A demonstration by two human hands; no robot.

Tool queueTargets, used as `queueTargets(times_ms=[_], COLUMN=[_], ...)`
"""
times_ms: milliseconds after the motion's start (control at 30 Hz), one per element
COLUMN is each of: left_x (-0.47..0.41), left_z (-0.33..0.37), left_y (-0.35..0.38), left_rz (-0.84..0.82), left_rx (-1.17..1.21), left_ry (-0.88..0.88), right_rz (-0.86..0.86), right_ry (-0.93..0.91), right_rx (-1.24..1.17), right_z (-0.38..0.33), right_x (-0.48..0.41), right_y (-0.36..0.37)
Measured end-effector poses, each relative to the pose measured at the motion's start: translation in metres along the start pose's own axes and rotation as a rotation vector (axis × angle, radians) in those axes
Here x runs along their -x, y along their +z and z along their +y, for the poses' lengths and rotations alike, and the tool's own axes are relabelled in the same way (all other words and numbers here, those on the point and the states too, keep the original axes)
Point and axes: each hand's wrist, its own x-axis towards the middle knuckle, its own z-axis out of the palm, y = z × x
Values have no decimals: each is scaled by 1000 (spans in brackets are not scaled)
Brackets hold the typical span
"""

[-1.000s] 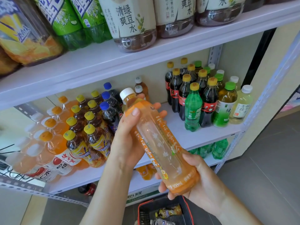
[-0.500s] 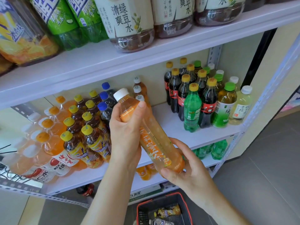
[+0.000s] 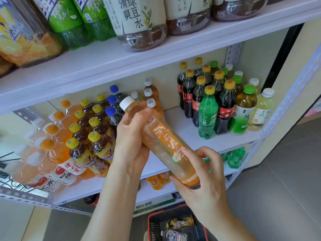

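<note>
Both hands (image 3: 132,141) gripping tilted orange bottle (image 3: 166,145), stocked shelf (image 3: 182,129)

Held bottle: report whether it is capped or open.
Capped: the bottle has its white cap seated on the neck.

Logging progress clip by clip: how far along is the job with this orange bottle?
Done: a dark-labelled bottle and a clear bottle lie in the basket. In hand: the left hand grips the orange bottle near its neck, the right hand at its base, tilted before the shelf. Left: it has yet to be set down anywhere.
</note>
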Motion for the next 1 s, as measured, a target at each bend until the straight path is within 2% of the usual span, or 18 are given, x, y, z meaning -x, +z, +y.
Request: queueTargets(times_ms=[67, 267, 333, 400, 500, 567, 633, 767, 867, 1000], left_x=[-2, -14, -17, -19, -19, -18, -22, -32, -34, -36], left_z=[-2, -2, -2, -4, -7, -7, -2, 7, 4, 2], left_y=[-5, -15, -14, -15, -14, -12, -14, -17, -14, -17], left_rz=[-25, -326, -420, -481, -453, -335, -173, 104, 136, 69], left_rx=[96, 340, 377, 410, 446, 440, 333, -52, -66, -7], left_ry=[7, 53, 52, 26, -14, -42, -45, 21, 57, 70], right_rz=[-52, -388, -472, -454, -382, -387, -391, -265, -224, -251], right_ry=[71, 822, 1012, 1114, 1072, 950, 849, 705, 685, 624], right_rx=[-128, -1092, -1345, -1491, -1489, -1394, -1192, -725, -624, -540], right_z=[-2, -12, -12, -13, -10, -11, -13, -12, -13, -13], right_x=[-2, -15, -16, -17, -17, -15, -12, -7, -4, -3], right_y=[-2, -14, -12, -11, -11, -11, -12, -9, -5, -5])
